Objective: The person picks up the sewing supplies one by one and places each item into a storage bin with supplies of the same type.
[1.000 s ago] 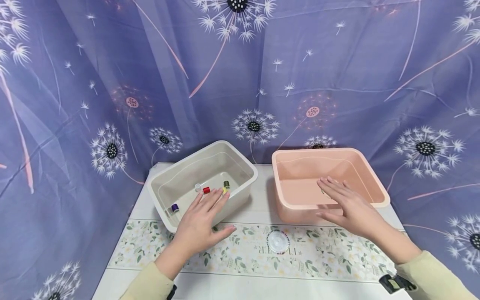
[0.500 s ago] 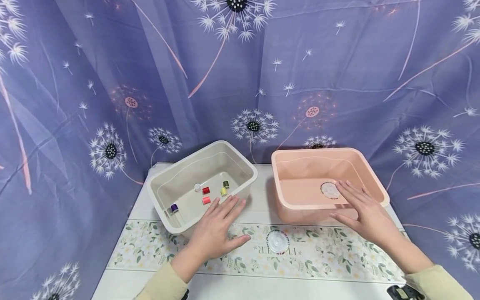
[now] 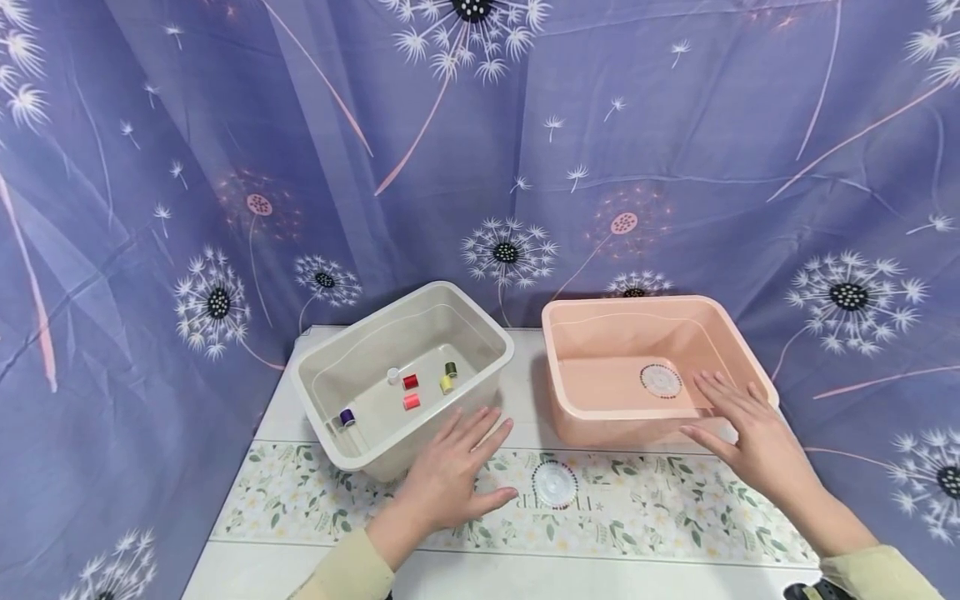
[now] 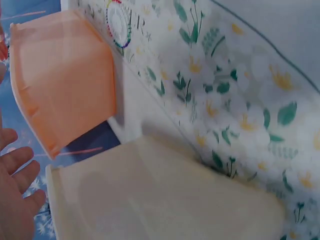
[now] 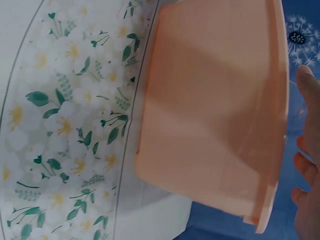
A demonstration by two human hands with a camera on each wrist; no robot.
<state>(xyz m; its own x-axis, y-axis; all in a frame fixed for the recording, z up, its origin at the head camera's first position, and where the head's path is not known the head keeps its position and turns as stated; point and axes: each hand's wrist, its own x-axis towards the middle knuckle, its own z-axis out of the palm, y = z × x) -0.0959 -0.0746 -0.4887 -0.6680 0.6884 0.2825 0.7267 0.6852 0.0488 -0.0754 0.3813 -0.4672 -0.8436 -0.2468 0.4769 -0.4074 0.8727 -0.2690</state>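
Note:
My left hand (image 3: 453,471) is held with extended fingers in front of the near right side of a grey tub (image 3: 401,454) and holds nothing. Several small thread spools lie inside that tub: purple (image 3: 347,417), white (image 3: 393,376), red (image 3: 410,382), coral (image 3: 412,402), yellow (image 3: 447,384) and olive green (image 3: 451,368). Over the near right rim of a peach tub (image 3: 600,429) hovers my right hand (image 3: 750,442), fingers spread and nothing in them. A round wheel of pins (image 3: 661,381) lies on the peach tub's floor. Another pin wheel (image 3: 555,484) rests on the table between my hands.
Both tubs stand on a white table (image 3: 480,575) with a floral strip (image 3: 637,508) running across it. A blue dandelion-print curtain (image 3: 420,167) hangs behind and at both sides. A gap of table separates the tubs.
My left hand has moved right and back from the grey tub, uncovering the coral and yellow spools. The right hand has shifted right and nearer, revealing the pin wheel in the peach tub.

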